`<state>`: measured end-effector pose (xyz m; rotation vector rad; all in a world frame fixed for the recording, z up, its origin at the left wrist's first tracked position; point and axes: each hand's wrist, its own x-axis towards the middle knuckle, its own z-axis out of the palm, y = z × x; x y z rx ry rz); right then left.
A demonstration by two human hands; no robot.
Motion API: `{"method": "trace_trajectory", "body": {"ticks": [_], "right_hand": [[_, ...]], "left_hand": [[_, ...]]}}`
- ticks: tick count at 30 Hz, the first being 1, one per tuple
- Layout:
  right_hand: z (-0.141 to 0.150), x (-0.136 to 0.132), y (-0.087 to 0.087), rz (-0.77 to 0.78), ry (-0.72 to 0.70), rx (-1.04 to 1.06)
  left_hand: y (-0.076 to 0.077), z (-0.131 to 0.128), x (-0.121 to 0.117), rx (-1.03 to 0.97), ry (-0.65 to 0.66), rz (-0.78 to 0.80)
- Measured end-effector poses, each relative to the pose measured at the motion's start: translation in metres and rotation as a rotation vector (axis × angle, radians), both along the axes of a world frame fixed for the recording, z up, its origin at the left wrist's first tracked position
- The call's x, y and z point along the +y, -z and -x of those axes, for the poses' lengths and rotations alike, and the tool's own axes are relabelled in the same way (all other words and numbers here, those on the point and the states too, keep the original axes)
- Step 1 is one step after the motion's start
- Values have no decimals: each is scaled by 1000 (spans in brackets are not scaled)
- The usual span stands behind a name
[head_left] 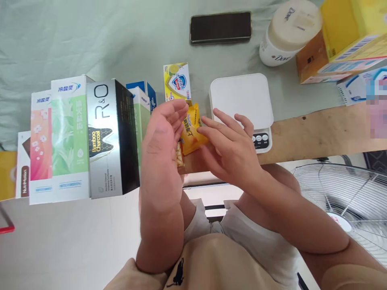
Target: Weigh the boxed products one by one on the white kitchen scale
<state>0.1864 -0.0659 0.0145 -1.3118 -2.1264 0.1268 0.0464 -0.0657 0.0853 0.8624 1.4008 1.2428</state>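
Observation:
My left hand (161, 153) stands on edge beside the row of boxes, its fingers stretched out and holding nothing. Just to its right lies a yellow wrapped packet (193, 133) with Chinese lettering. My right hand (234, 147) hovers at the packet's right side, fingers spread; whether a fingertip touches the wrapper I cannot tell. A small orange packet (179, 155) is partly hidden behind my left hand. Beyond the yellow packet is a yellow-and-white soap box (177, 82). A white kitchen scale (242, 98) sits behind my right hand.
Toothpaste boxes, including a silver-and-black one (105, 161) and a green one (69, 137), stand in a row at left. A dark phone (220, 27), a white Dove jar (278, 50) and yellow boxes (347, 32) are farther back. A fan (341, 193) stands low right.

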Motion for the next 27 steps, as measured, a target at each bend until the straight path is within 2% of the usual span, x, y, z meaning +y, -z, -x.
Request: {"method": "trace_trajectory", "body": {"ticks": [2, 6, 10, 13, 17, 19, 23, 27], "right_hand": [[-11, 0, -3, -37, 30, 57], [-39, 0, -10, -104, 97, 188], [-81, 6, -9, -137, 164, 269], [-121, 16, 1, -152, 296, 255], [-173, 35, 18, -65, 659, 144], [-193, 45, 27, 6, 783, 91], [-223, 61, 48, 62, 871, 26], [-238, 67, 65, 81, 844, -29]], "left_hand": [[1, -9, 0, -32, 22, -14], [8, -31, 3, -143, 155, -93], [15, -59, 8, -180, 277, -95], [22, -84, 12, -224, 370, -108], [39, -129, 21, -259, 515, -76], [50, -156, 25, -293, 593, -24], [68, -206, 32, -388, 698, 51], [81, -228, 34, -424, 708, 47]]}}
